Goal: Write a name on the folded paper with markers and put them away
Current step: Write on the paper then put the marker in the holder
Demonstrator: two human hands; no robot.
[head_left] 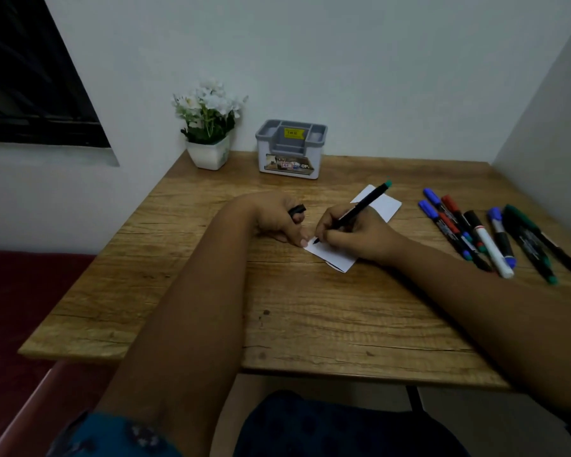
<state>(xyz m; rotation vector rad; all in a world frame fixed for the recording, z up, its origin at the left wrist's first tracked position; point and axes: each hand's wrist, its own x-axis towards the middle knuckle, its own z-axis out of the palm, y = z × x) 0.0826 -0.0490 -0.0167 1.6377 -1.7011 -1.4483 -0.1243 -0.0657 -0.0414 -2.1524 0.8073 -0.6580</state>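
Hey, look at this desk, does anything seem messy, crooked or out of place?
Only small things. The spare markers lie loose and fanned out on the table at the right, while the gray organizer box by the wall looks empty. The folded paper sits at an angle. No spills or damage visible.

Wooden table (185, 291) in a dim corner of pale walls (376, 61), dark window (30, 77) at left.

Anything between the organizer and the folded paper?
No: in the head view only bare table separates the organizer from the paper.
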